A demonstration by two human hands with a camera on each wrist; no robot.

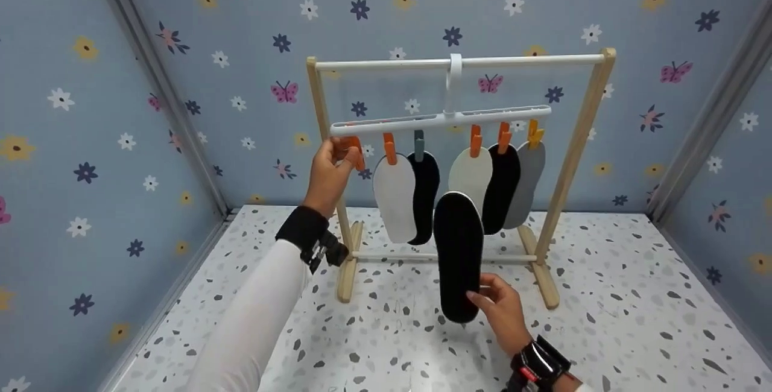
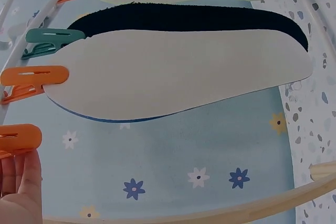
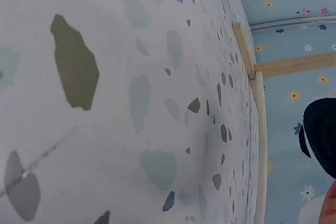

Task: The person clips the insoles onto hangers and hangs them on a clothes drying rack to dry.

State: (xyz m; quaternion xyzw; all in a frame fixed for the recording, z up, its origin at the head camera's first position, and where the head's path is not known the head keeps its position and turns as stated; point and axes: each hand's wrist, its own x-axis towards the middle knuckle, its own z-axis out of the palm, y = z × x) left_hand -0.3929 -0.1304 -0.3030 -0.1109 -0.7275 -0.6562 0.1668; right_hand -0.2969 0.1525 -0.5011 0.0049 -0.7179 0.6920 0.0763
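At the left end of the white clip hanger, my left hand pinches an orange clothespin between thumb and fingers. That clothespin holds no insole. My right hand grips a black insole near its lower end, keeping it upright in front of the hanger. Beside the left hand hang a white insole in an orange clip and a black insole in a green clip. Only the insole's lower end and part of the hand show in the right wrist view.
The hanger hooks over the top bar of a wooden rack. On its right half hang a cream insole, another black insole and a grey insole. A speckled tabletop lies below, with flowered walls around.
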